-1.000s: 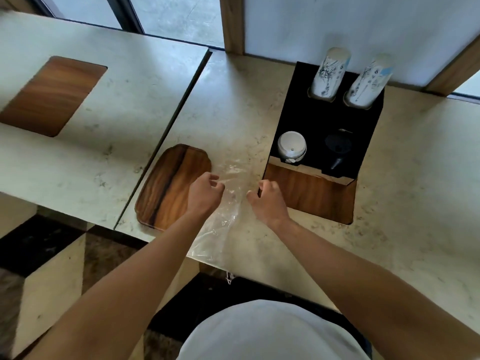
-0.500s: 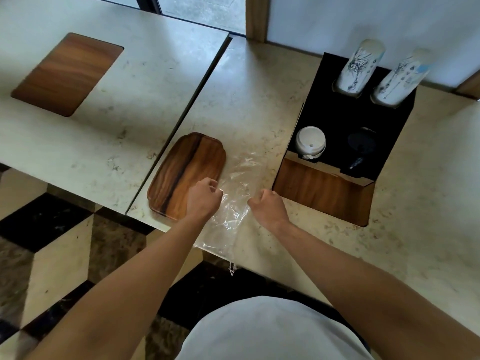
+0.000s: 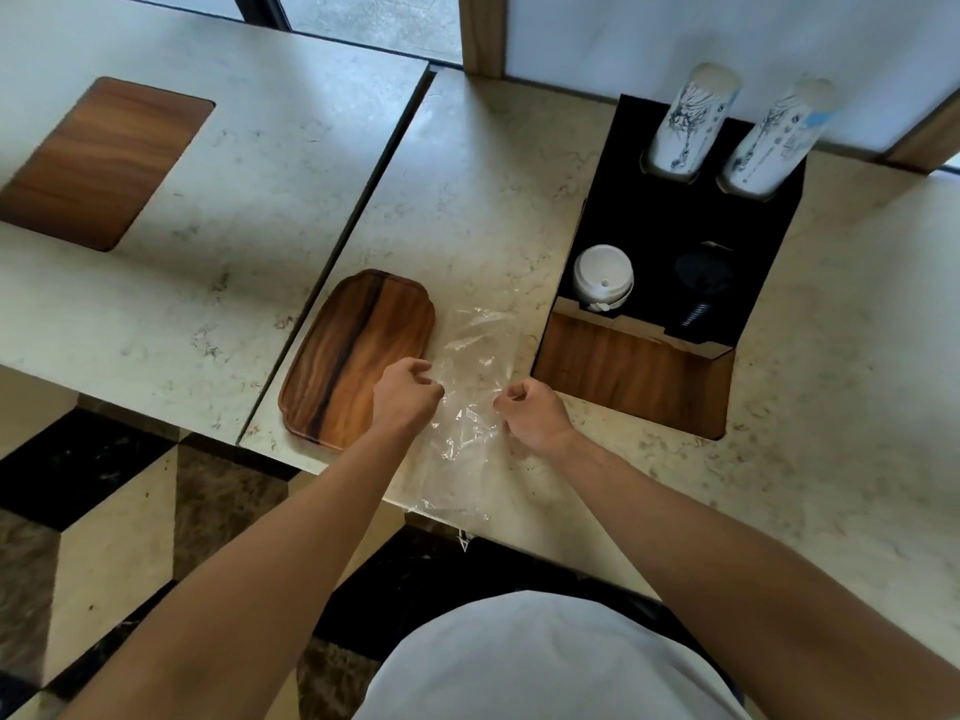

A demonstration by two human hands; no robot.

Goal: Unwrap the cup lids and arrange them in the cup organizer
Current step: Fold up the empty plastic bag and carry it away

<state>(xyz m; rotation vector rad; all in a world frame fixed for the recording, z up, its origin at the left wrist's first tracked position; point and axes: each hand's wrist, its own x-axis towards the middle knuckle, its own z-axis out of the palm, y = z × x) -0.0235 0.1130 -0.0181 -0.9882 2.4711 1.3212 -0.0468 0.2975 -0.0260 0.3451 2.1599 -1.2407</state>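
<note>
On top of the pale stone counter (image 3: 493,163) lies a see-through plastic wrap (image 3: 470,387). It is flat and crinkly, and its near end hangs a little over the counter edge. Both hands are on it. The left hand (image 3: 405,394) has its fingers curled and pinches the left side of the wrap. The right hand (image 3: 535,413) has its fingers curled too and pinches the right side. The two hands are near each other, with the wrap between them.

Just left of the wrap sits a brown wooden tray (image 3: 358,356). The left hand is partly over its near right corner.

To the right of the wrap stands the black cup organizer (image 3: 691,220). It sits in a wood-lined cutout (image 3: 628,376) in the counter. At the back of the organizer two tall stacks of paper cups (image 3: 691,119) with blue and black drawings stick up out of round holes, side by side. In the front left hole sits a stack of white lids (image 3: 603,275). In the front right hole there is a stack of black lids (image 3: 702,267), dark and hard to see against the black box.

Far to the left is another counter (image 3: 234,163), set apart by a thin dark gap. It has its own wooden panel (image 3: 104,158) set into the top. Below the counters the floor (image 3: 104,511) has big black, cream and brown shapes. The person's light shirt (image 3: 545,662) shows at the bottom.
</note>
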